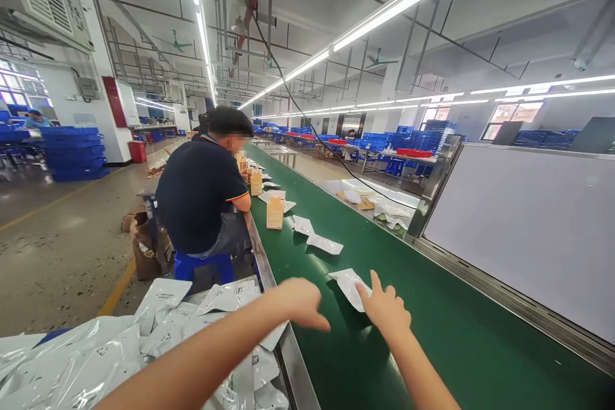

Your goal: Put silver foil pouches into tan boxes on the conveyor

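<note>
My right hand (388,311) is over the green conveyor belt (461,307), its fingers spread. A fingertip meets the right edge of a white sealed pouch (350,287) lying flat on the belt. My left hand (302,302) hangs above the belt's near-left edge, bent at the wrist. One of its digits stretches down and right; the others are mostly hidden behind the knuckles, and nothing shows in it. Below my left forearm lies a heap of white pouches (96,352) beside the belt. Two more pouches, including a flat one (325,244), lie farther up the belt.
A metal rail (300,365) edges the belt. A co-worker (202,186) sits on a blue stool (204,266) at its left side. Orange-tan boxes, such as the nearest box (275,213), stand on the belt. A white panel (523,224) rises along the right side.
</note>
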Demonstrator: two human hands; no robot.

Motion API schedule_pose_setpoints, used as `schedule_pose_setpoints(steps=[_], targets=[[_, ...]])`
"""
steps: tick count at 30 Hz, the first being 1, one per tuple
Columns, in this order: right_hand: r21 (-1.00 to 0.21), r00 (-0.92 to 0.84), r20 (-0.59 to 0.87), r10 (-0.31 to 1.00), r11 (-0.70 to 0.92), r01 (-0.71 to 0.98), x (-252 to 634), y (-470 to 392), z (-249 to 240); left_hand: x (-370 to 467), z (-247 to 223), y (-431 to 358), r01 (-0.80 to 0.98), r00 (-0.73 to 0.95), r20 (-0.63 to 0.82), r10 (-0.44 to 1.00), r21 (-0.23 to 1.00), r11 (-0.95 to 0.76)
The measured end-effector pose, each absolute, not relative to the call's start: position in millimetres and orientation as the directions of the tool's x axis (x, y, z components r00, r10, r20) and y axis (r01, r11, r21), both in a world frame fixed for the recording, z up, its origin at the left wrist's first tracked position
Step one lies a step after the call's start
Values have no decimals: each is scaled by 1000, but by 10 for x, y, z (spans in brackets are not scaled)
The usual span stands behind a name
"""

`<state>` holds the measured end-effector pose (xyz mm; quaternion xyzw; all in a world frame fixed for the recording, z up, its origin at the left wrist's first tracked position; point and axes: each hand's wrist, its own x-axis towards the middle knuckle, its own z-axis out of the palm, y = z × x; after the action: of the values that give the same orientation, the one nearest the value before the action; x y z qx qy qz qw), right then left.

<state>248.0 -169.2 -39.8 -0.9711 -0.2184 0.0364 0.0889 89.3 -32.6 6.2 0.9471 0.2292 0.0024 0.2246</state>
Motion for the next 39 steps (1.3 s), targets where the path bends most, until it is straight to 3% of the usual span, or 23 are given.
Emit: schedule_pose_setpoints(steps=[3,6,10,14,17,19,22,24,26,29,31,33,35,39], targets=[[-176,935,33,352,-919,352,2552,-1489,-761,1094,134,484,662,642,-7,767,510,-549],[-152,924,116,363,-913,378,2518,-1413,-1014,1350,-20,1018,722,341,4,940,639,-265],[-119,883,219,416,-887,447,2485,-1498,-1212,1823,-320,1400,640,115,7,993,764,-79],[-41,860,361,361,-915,401,2518,-1709,-1431,2260,-492,1611,560,33,28,999,827,-42],[-3,821,409,399,-899,438,2545,-1847,-1666,2427,-538,1707,529,-4,17,1000,849,-12],[-83,788,419,451,-845,528,2553,-1914,-1796,2458,-546,1735,507,-12,11,1000,862,-3],[-338,801,441,406,-751,567,2568,-2013,-1769,2427,-541,1689,472,20,75,997,879,-76],[-486,854,388,347,-710,510,2588,-2099,-1519,2380,-527,1580,439,85,186,979,875,-204],[-531,848,431,307,-674,514,2597,-2190,-1095,2319,-505,1396,378,201,320,926,846,-375],[-379,571,804,165,-597,707,2522,-2275,-334,2196,-451,973,227,405,487,774,767,-601],[-293,367,930,23,-553,780,2396,-2274,89,2087,-400,607,118,509,553,660,714,-690],[-221,232,972,-38,-484,847,2245,-2245,355,1956,-334,210,13,579,601,550,668,-744],[-129,148,989,17,-399,908,2110,-2227,457,1811,-261,-173,-62,611,621,492,657,-752],[2,94,953,288,-316,949,1968,-2342,363,1556,-159,-723,-168,611,664,430,640,-750]])
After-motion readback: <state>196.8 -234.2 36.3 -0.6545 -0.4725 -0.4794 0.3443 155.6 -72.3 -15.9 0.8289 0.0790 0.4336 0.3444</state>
